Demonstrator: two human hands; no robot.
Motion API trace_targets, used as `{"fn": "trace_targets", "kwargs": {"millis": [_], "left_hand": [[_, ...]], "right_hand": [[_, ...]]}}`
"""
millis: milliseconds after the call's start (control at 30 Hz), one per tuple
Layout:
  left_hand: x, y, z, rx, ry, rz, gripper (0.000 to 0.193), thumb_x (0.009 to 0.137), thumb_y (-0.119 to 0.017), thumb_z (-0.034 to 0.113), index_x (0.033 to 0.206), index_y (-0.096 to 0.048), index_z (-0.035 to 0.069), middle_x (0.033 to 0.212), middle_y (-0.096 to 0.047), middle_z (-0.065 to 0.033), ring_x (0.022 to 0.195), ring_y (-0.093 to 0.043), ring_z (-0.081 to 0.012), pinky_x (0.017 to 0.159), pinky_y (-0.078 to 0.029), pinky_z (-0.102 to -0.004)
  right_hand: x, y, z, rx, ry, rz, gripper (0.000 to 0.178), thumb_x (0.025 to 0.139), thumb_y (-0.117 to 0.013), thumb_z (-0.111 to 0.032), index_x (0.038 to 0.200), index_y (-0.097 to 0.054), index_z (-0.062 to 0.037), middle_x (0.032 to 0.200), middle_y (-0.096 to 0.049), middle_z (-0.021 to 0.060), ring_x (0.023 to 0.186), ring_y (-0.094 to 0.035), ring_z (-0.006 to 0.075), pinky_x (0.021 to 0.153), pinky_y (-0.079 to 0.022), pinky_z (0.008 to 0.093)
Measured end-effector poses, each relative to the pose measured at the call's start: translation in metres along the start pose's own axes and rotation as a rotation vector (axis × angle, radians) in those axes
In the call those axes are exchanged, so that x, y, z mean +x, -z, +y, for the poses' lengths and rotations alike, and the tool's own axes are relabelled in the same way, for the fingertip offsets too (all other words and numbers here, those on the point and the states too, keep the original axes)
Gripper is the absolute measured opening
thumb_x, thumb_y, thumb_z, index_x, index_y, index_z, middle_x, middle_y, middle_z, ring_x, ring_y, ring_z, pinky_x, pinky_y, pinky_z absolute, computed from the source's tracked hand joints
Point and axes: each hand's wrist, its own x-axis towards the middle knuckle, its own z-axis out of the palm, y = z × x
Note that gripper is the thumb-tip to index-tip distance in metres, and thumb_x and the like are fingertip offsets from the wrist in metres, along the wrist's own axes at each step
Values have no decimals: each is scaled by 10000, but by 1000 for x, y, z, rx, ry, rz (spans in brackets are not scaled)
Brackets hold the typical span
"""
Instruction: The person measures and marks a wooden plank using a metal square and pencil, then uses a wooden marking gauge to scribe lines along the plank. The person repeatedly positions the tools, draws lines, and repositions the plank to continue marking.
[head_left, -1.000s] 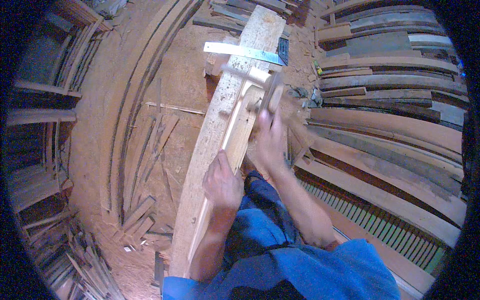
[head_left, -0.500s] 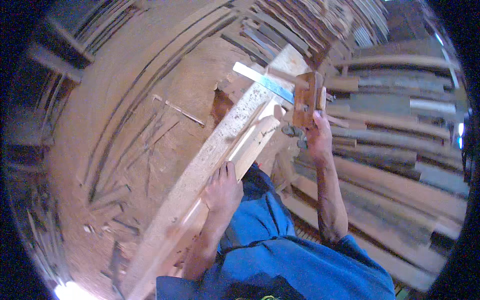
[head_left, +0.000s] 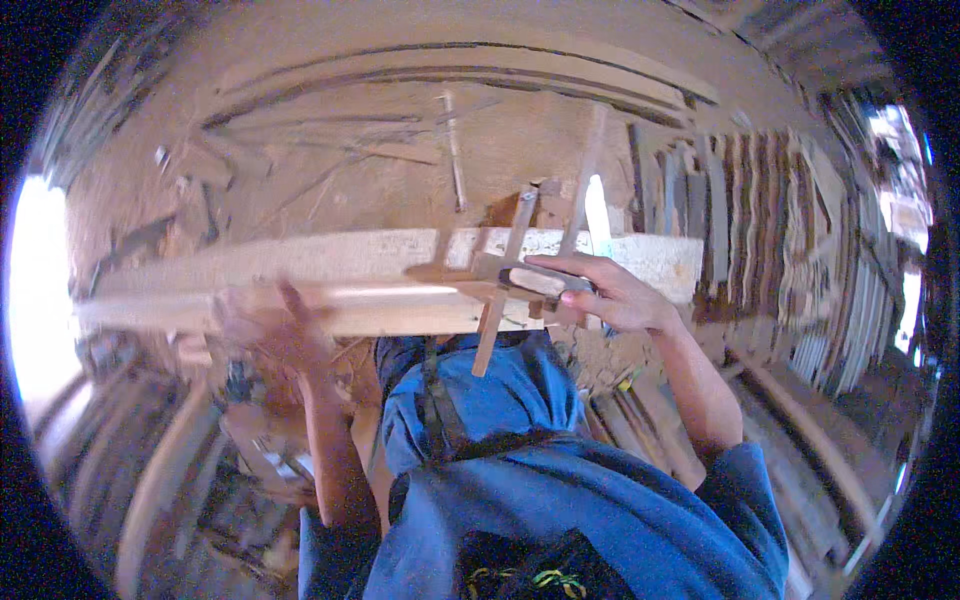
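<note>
In my right hand point(head_left: 625, 295) is a wooden tool that looks like a marking gauge point(head_left: 545, 281), a block crossed by a long thin stem. It is held over a pale squared timber point(head_left: 400, 318) lying along a long thick plank point(head_left: 350, 257). My left hand point(head_left: 275, 325) is smeared by motion near the timber's left part. Its fingers look apart, with nothing seen in them; whether it touches the wood I cannot tell. A bright flat strip point(head_left: 598, 210) stands out at the plank's far edge, beyond my right hand.
Thin sticks point(head_left: 455, 155) and long curved strips point(head_left: 480, 78) lie on the brown ground beyond the plank. Stacked boards point(head_left: 760, 215) stand at the right. More boards point(head_left: 165, 470) lie at the lower left.
The view has turned, so the plank now runs across instead of slanting. My right hand has brought the tool over the timber and turned it. My left hand has shifted from its place on the timber.
</note>
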Motion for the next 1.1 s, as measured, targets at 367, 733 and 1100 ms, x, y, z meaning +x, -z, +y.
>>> {"fn": "trace_targets", "kwargs": {"millis": [367,733,1100], "left_hand": [[-2,1,-47,249,681,-344,506,1068,-357,406,1323,-667,98,1233,-680,-257,1126,-647,-444,955,-509,-493],[0,2,-43,427,678,-494,600,1078,-258,426,1424,-548,30,1408,-562,-296,1334,-520,-450,1145,-361,-502],[-4,-6,-34,921,342,-456,619,1051,-374,401,1471,-448,-48,1451,-509,-323,1372,-482,-451,1195,-311,-471]], "right_hand": [[37,26,-3,-279,152,-448,617,1058,-492,-341,1595,-321,-91,1595,-428,132,1444,-435,319,1197,-340,409],[99,-20,-22,-335,200,-446,619,1034,-513,-392,1589,-349,-174,1382,-601,231,1214,-604,442,1057,-464,489],[115,-32,-30,-377,201,-460,634,1070,-446,-444,1594,-328,-107,1494,-520,216,1362,-516,383,1135,-397,434]]}}
